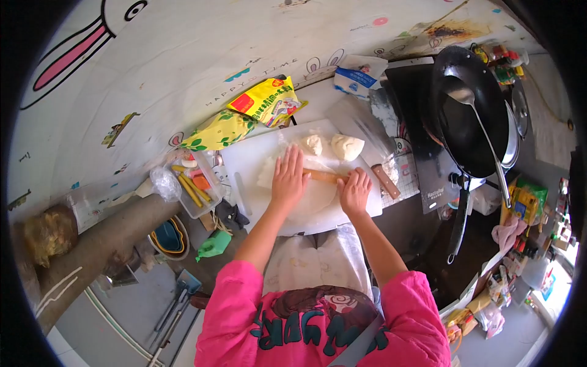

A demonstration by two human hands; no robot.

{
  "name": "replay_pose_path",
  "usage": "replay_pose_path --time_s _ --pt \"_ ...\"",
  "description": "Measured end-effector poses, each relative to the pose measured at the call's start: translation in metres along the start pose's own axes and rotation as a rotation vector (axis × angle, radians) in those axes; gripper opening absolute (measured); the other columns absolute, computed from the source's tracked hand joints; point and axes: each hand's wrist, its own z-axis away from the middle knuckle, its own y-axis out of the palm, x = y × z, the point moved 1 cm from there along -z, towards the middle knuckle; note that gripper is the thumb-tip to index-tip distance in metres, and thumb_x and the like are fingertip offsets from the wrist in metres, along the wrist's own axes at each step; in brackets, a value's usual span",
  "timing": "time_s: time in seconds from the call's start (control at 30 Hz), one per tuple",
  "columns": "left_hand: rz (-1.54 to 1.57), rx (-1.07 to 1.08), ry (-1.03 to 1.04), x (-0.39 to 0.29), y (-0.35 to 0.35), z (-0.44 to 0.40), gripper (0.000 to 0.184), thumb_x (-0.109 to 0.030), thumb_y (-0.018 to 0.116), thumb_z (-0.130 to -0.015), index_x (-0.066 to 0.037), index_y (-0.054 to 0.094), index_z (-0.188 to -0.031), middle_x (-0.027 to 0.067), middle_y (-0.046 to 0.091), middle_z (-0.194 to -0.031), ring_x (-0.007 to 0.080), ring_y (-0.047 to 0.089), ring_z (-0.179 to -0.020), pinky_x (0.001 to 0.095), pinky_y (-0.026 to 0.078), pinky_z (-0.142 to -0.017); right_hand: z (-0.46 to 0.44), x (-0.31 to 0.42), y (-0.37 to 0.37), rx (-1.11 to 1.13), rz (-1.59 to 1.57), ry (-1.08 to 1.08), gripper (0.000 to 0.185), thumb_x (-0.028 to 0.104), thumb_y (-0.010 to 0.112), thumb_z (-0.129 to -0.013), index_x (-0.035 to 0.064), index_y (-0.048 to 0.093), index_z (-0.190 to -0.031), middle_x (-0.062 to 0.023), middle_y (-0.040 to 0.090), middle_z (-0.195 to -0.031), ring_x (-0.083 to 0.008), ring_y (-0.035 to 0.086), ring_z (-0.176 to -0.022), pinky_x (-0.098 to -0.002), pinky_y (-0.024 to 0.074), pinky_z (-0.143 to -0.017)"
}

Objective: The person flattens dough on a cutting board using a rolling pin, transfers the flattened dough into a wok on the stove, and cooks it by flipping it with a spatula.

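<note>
A wooden rolling pin [324, 177] lies across a flattened sheet of dough [312, 199] on the white cutting board [257, 211]. My left hand [288, 177] rests on the pin's left end, its fingers stretched out flat and its thumb along the wood. Over the right end, my right hand [355, 191] has its fingers bent and a little apart. Just beyond the pin sit two pale lumps of dough, a smaller lump [313, 145] and a larger lump [347, 147]. Beside my right hand, a knife's wooden handle [386, 181] shows at the board's right edge; its blade is hard to make out.
A black wok [468, 122] with a metal spatula [483, 125] stands on the cooktop [431, 177] to the right. Yellow packages [269, 101] lean behind the board. At left is a clear plastic container [202, 205] with yellow and orange pieces. A green bag [214, 246] hangs lower down.
</note>
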Motion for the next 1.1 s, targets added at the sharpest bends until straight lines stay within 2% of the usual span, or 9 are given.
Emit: replay_pose_path --time_s 0.1,0.23,0.43,0.47,0.53,0.6,0.77,0.83,1.1 --pt "-0.002 -0.058 -0.112 -0.002 0.005 -0.024 0.071 -0.033 0.056 -0.087 0.003 0.028 -0.142 0.0190 0.022 -0.151 0.0316 0.021 -0.140 0.0462 0.019 -0.113 -0.025 0.009 -0.001 -0.098 0.047 0.124 0.047 0.026 0.066 -0.080 0.0022 0.048 -0.116 -0.0136 0.047 -0.123 -0.0316 0.043 -0.115 -0.0476 0.0276 -0.099" --pt "0.010 -0.095 -0.200 -0.005 0.008 -0.026 0.072 -0.028 0.057 -0.087 0.007 0.025 -0.141 0.0229 0.020 -0.151 0.0363 0.019 -0.140 0.0487 0.018 -0.113 -0.026 0.008 0.006 -0.039 0.075 0.206 0.058 0.028 0.065 -0.081 0.0005 0.043 -0.127 -0.0131 0.042 -0.132 -0.0299 0.039 -0.124 -0.0494 0.0239 -0.104" --pt "0.045 0.057 -0.089 -0.001 0.015 0.063 0.077 -0.029 0.059 -0.085 0.005 0.023 -0.143 0.0225 0.017 -0.152 0.0359 0.016 -0.141 0.0502 0.015 -0.113 0.038 0.005 -0.002 0.207 0.153 0.036 0.080 0.035 0.063 -0.081 -0.0019 0.026 -0.142 -0.0162 0.023 -0.150 -0.0296 0.018 -0.141 -0.0543 0.0121 -0.111" --pt "0.054 0.092 -0.090 -0.001 0.015 0.080 0.078 -0.030 0.060 -0.084 0.005 0.022 -0.143 0.0223 0.017 -0.152 0.0357 0.016 -0.141 0.0505 0.015 -0.113 0.051 0.004 -0.005 0.280 0.155 0.032 0.084 0.038 0.063 -0.082 -0.0029 0.022 -0.143 -0.0163 0.017 -0.153 -0.0297 0.011 -0.143 -0.0551 0.0068 -0.112" --pt "0.075 0.158 -0.093 -0.003 0.009 0.099 0.079 -0.030 0.060 -0.084 0.004 0.021 -0.144 0.0220 0.017 -0.152 0.0354 0.015 -0.142 0.0511 0.013 -0.113 0.066 0.006 -0.012 0.305 0.181 0.003 0.085 0.039 0.063 -0.082 -0.0033 0.022 -0.143 -0.0161 0.016 -0.153 -0.0299 0.011 -0.143 -0.0550 0.0071 -0.112" --pt "0.063 0.107 -0.062 0.001 0.008 0.091 0.080 -0.030 0.059 -0.084 0.003 0.019 -0.145 0.0211 0.017 -0.152 0.0346 0.015 -0.142 0.0518 0.013 -0.113 0.063 0.008 -0.018 0.331 0.206 -0.026 0.084 0.040 0.062 -0.082 -0.0040 0.023 -0.143 -0.0167 0.014 -0.154 -0.0304 0.012 -0.143 -0.0553 0.0078 -0.112" --pt "0.047 -0.085 -0.117 0.009 0.004 0.032 0.077 -0.029 0.058 -0.085 0.002 0.020 -0.145 0.0188 0.017 -0.153 0.0323 0.017 -0.142 0.0502 0.014 -0.113 0.011 0.023 -0.005 0.171 0.217 -0.056 0.081 0.042 0.058 -0.085 -0.0059 0.026 -0.142 -0.0182 0.016 -0.153 -0.0301 0.012 -0.143 -0.0536 0.0105 -0.113" --pt "0.018 -0.041 -0.110 0.011 0.010 0.039 0.075 -0.031 0.058 -0.085 0.002 0.024 -0.144 0.0179 0.019 -0.153 0.0307 0.018 -0.142 0.0487 0.016 -0.113 0.008 0.025 0.001 0.163 0.254 -0.070 0.081 0.044 0.057 -0.085 -0.0060 0.027 -0.142 -0.0180 0.017 -0.153 -0.0299 0.012 -0.143 -0.0530 0.0113 -0.113" --pt "0.083 0.116 0.012 0.003 0.023 0.148 0.079 -0.033 0.061 -0.083 0.000 0.024 -0.145 0.0177 0.020 -0.152 0.0317 0.019 -0.141 0.0485 0.019 -0.113 0.109 0.017 -0.018 0.477 0.294 -0.195 0.093 0.051 0.061 -0.079 -0.0055 0.023 -0.143 -0.0209 0.014 -0.153 -0.0340 0.011 -0.143 -0.0573 0.0097 -0.112"
